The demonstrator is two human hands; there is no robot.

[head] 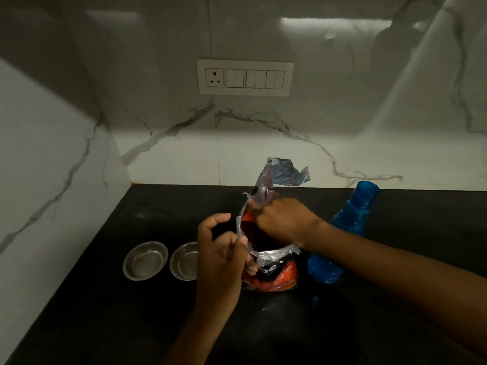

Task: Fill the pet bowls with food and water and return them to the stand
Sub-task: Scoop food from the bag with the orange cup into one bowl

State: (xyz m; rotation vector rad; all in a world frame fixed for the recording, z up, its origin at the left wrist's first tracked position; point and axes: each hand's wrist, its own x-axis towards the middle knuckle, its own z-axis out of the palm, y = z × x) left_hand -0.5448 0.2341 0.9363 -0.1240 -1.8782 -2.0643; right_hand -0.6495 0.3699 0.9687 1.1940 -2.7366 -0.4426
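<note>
A red and black pet food bag [274, 272] with a silver lining stands on the black counter [105, 299], its top torn open. My left hand [224, 256] pinches the bag's near left edge. My right hand [282, 219] grips the bag's far edge, pulling the mouth apart. Two empty steel bowls sit side by side left of the bag: one [145, 260] fully visible, the other [184, 260] partly hidden behind my left hand. A blue water bottle [342, 233] with a blue cap stands right of the bag, behind my right forearm.
White marble walls meet at a corner on the left. A switch panel with a socket [245, 77] is mounted on the back wall. The counter's front left edge runs diagonally toward the bottom left.
</note>
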